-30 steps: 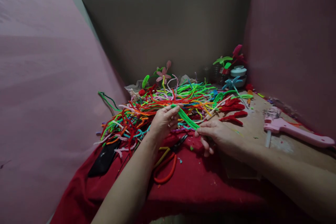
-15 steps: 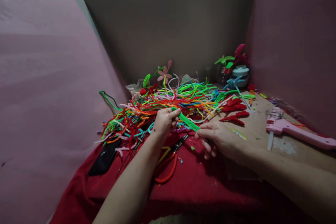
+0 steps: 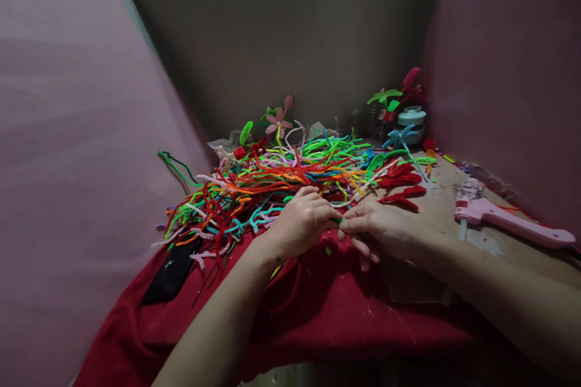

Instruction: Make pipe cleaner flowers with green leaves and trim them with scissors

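My left hand and my right hand meet fingertip to fingertip above the front of the table. Both pinch a green pipe cleaner, mostly hidden behind the left hand; a bit of green shows between the fingertips. Thumb and index finger of the right hand are closed, while its other fingers hang loosely curled. Just behind the hands spreads a large tangled heap of coloured pipe cleaners. Under my left wrist lie scissors, with the orange-red handle partly showing and the blades hidden.
A pink glue gun lies on the brown board at right, near red fuzzy petals. A black phone-like object rests front left on the red cloth. Fuzzy flowers and a lidded jar stand behind.
My left hand has slid along the green pipe cleaner to the right hand and now covers most of it. The right hand has barely moved. The view has shifted slightly.
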`<state>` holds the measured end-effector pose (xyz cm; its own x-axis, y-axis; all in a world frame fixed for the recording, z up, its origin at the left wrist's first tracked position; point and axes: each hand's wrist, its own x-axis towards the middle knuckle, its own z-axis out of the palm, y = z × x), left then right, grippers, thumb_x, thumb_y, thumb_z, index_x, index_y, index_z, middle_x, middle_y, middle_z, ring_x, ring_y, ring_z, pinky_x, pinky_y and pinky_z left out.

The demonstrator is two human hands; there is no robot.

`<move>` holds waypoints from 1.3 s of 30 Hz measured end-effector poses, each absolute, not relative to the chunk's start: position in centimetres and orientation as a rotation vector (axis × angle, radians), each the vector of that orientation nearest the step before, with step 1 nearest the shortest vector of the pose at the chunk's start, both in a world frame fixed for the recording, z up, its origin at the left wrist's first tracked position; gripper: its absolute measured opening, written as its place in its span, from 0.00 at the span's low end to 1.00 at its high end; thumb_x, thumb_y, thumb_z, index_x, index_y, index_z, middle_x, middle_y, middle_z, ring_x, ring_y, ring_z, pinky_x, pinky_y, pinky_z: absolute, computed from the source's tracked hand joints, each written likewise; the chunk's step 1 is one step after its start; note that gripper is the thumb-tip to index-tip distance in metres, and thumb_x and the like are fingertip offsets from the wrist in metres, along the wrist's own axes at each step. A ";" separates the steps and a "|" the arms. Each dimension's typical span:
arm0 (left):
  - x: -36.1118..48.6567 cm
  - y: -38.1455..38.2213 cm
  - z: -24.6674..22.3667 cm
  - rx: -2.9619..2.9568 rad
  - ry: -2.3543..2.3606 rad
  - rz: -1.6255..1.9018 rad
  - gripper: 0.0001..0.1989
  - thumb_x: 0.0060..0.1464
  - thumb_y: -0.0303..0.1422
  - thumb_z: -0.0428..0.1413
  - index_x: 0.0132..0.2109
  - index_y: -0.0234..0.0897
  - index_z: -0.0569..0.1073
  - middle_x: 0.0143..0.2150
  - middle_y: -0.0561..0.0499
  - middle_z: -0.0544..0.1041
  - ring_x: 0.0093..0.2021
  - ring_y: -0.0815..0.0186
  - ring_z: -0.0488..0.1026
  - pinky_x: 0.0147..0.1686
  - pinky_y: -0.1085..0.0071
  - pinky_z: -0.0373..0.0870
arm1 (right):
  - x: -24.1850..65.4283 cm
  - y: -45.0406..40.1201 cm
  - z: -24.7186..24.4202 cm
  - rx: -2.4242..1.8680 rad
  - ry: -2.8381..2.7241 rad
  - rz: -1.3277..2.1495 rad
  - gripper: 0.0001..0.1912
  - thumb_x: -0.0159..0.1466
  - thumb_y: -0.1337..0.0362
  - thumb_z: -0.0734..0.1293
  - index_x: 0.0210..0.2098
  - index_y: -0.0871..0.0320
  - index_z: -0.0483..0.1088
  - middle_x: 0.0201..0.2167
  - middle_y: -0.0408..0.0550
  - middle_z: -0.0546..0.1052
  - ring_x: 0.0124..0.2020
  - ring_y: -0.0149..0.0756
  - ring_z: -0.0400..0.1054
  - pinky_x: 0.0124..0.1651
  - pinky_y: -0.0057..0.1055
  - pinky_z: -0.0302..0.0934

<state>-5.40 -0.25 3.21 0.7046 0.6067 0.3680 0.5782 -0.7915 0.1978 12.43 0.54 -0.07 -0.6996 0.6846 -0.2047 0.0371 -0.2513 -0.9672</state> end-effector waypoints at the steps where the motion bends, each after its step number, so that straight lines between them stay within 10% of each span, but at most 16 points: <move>1: -5.5 -0.2 3.0 2.857 0.972 0.625 0.09 0.54 0.30 0.51 0.37 0.40 0.76 0.32 0.49 0.77 0.35 0.67 0.71 0.51 0.64 0.56 | 12.6 0.7 -0.2 -0.851 -1.587 2.033 0.08 0.54 0.66 0.61 0.23 0.63 0.69 0.07 0.39 0.66 0.07 0.27 0.57 0.13 0.24 0.57; 19: -5.2 -0.9 3.3 2.758 1.244 0.749 0.07 0.51 0.25 0.52 0.32 0.34 0.75 0.26 0.51 0.76 0.28 0.70 0.68 0.30 0.75 0.62 | 13.5 2.1 0.6 -0.852 -1.423 1.868 0.20 0.60 0.50 0.60 0.30 0.64 0.69 0.18 0.49 0.74 0.15 0.30 0.66 0.19 0.25 0.60; 39: -5.0 -0.3 1.5 2.871 1.440 0.985 0.06 0.51 0.26 0.51 0.32 0.36 0.73 0.27 0.52 0.76 0.28 0.69 0.69 0.32 0.73 0.63 | 12.5 1.1 0.5 -0.985 -1.594 1.151 0.12 0.57 0.63 0.62 0.19 0.60 0.66 0.17 0.42 0.68 0.20 0.29 0.62 0.26 0.27 0.55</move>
<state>-5.00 -0.28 1.53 0.4671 0.6602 0.5881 0.7872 -0.6134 0.0634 12.54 1.08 0.49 -0.2691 0.9389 0.2146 0.0922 0.2469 -0.9646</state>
